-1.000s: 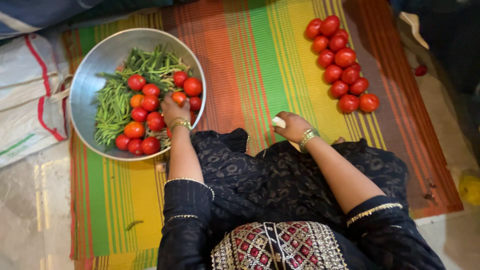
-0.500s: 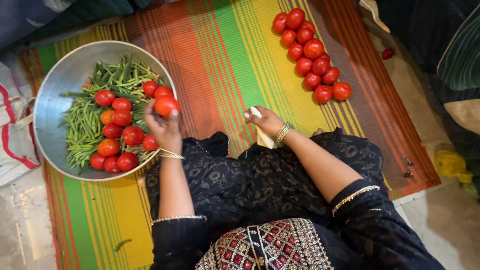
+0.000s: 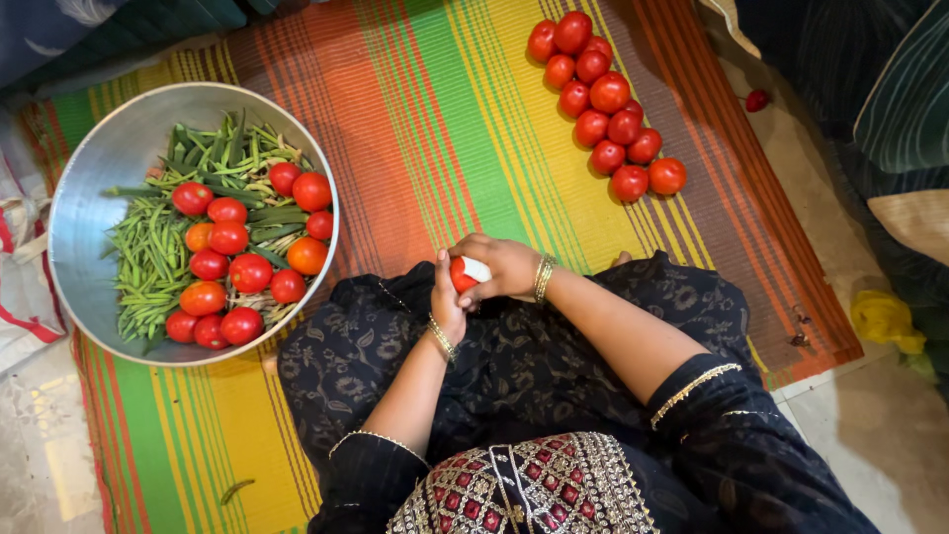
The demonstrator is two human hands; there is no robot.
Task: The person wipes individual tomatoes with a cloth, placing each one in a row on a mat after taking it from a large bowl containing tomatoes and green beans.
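Note:
My left hand (image 3: 446,300) holds a red tomato (image 3: 459,276) over my lap, at the edge of the striped mat (image 3: 435,129). My right hand (image 3: 506,267) presses a white cloth (image 3: 476,268) against that tomato. A large steel bowl (image 3: 99,188) sits to the left and holds green beans (image 3: 148,257) with several red tomatoes (image 3: 227,267) on top. A pile of several tomatoes (image 3: 603,109) lies on the mat at the upper right, well beyond both hands.
A stray tomato (image 3: 757,100) lies off the mat at the right. A yellow object (image 3: 885,318) sits on the floor at the right edge. A white sack (image 3: 20,287) lies left of the bowl. One green bean (image 3: 237,487) lies on the mat near my knee.
My left hand lifted a tomato out of the bowl and carried it right to my lap. My right hand with the cloth moved in to meet it.

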